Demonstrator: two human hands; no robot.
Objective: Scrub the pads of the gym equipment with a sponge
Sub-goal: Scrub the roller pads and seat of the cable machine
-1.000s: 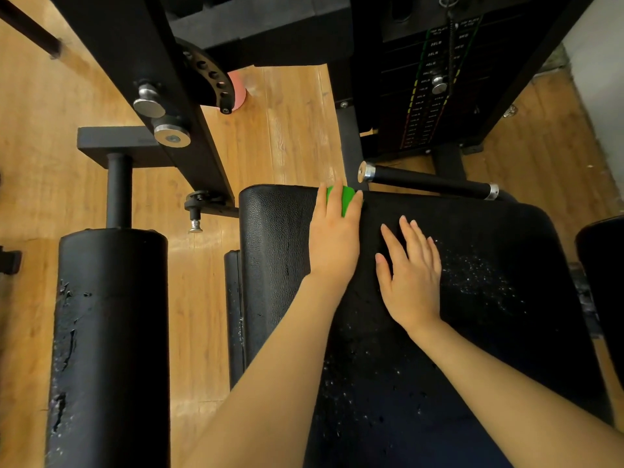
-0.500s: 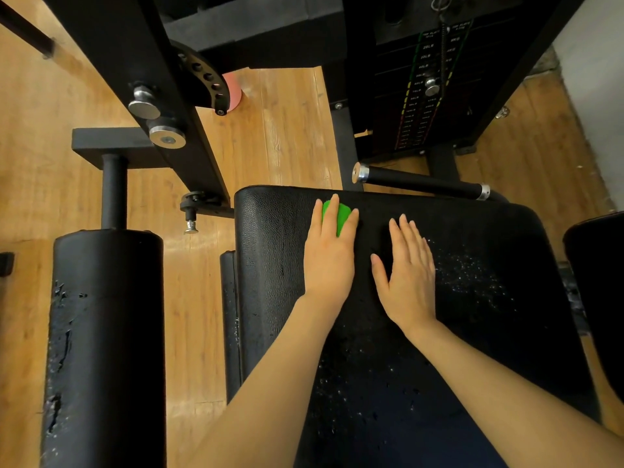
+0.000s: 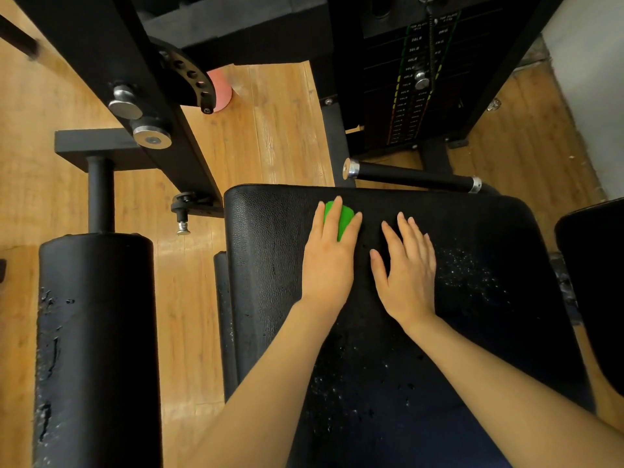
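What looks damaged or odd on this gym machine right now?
The roller pad on the left is cracked and peeling along its left side. The seat pad has white specks scattered right of the right hand. The left hand presses the green sponge.

I see my left hand [image 3: 329, 261] pressing a green sponge [image 3: 341, 219] flat onto the black seat pad [image 3: 266, 231], straight fingers [image 3: 336, 211] laid over it. My right hand [image 3: 407, 268] rests spread on the pad just beside. White specks [image 3: 469, 271] dot the pad's right side. A cracked roller pad [image 3: 98, 332] stands at left.
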